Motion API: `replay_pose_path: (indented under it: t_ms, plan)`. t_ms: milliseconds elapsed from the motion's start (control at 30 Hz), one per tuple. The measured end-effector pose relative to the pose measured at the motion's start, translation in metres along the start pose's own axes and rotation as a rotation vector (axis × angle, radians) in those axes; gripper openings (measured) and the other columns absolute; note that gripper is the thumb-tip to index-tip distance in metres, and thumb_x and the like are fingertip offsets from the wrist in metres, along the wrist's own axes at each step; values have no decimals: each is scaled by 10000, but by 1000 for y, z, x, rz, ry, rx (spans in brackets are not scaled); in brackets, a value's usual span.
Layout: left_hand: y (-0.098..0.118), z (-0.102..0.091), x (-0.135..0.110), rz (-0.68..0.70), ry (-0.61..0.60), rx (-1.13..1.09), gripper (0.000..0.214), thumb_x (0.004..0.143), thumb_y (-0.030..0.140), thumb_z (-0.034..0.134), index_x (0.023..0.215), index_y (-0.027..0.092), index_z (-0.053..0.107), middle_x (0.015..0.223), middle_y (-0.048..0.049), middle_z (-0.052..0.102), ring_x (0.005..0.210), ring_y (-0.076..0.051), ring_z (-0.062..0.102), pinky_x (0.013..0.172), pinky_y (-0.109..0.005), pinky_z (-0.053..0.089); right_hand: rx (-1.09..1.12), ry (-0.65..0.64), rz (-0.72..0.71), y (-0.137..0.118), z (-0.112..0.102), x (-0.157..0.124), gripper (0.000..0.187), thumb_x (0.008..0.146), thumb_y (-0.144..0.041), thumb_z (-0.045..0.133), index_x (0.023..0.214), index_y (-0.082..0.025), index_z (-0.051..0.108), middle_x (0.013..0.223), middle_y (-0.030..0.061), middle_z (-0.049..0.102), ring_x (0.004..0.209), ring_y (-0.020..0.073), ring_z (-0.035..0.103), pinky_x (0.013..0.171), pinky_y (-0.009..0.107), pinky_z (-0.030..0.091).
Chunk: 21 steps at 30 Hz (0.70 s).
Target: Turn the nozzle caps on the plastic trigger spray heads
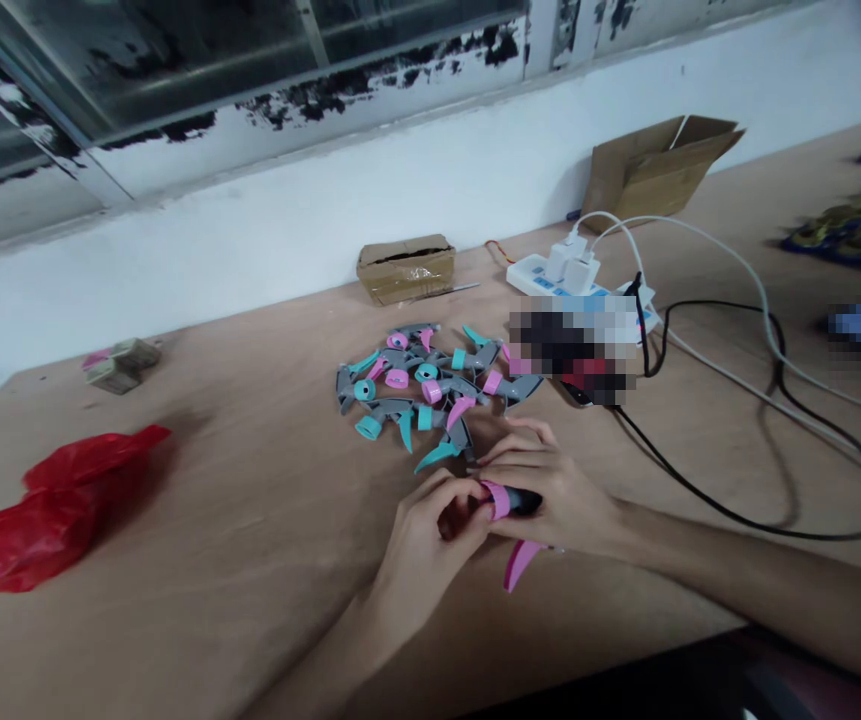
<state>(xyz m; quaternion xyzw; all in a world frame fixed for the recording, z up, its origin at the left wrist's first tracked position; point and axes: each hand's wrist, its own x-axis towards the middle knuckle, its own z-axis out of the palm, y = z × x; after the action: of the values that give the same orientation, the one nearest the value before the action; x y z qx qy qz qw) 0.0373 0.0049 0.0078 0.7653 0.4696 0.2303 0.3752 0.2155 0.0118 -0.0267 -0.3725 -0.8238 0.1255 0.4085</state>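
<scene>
Between my two hands is a grey spray bottle trigger head with a pink collar (pixel 500 500) and a pink trigger (pixel 521 565) that sticks out below. My left hand (pixel 430 530) pinches the pink collar between thumb and fingers. Wrapped over the grey body from the right is my right hand (pixel 550 490), which hides most of that part. Just beyond the fingers lies a loose pile of similar grey trigger heads (pixel 445 385), some with teal collars and triggers, others with pink ones.
A red plastic bag (pixel 62 510) lies at the left, with small blocks (pixel 122 365) behind it. Along the wall stand a small cardboard box (pixel 406 270), a white power strip (pixel 542 275) and a larger open box (pixel 647 180). Cables (pixel 764 400) loop across the table's right side.
</scene>
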Motion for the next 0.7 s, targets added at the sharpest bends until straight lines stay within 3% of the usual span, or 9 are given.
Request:
replay_pose_path:
  t_ms: [300, 500, 600, 700]
  plan:
    - [3, 1, -6, 62, 155, -90, 142, 785, 279, 587, 903, 201, 576, 833, -12, 548, 676, -109, 550, 583, -211, 453, 31, 35, 31, -5, -5, 4, 267, 735, -390, 629, 926, -205, 614, 896, 23, 679, 892, 172, 604, 974, 421, 287]
    - [6, 2, -3, -90, 41, -23, 263, 760, 395, 606, 898, 195, 505, 767, 6, 610, 700, -141, 588, 602, -235, 453, -43, -54, 33, -6, 3, 2, 152, 689, -330, 623, 727, -189, 581, 678, -19, 586, 748, 146, 566, 938, 385, 294]
    - [9, -3, -3, -81, 29, -24, 266, 778, 399, 587, 953, 205, 538, 816, 1, 641, 743, -148, 609, 647, -246, 461, -7, -76, 60, -4, 3, 3, 267, 660, -406, 664, 770, -186, 562, 737, -11, 603, 792, 158, 572, 935, 388, 282]
    - [10, -14, -10, -76, 68, -7, 267, 798, 383, 565, 1024, 241, 571, 844, 11, 661, 733, -141, 615, 659, -250, 464, 38, -74, 83, -3, -3, 4, 484, 644, -523, 671, 982, -200, 545, 936, 30, 628, 943, 191, 564, 980, 417, 236]
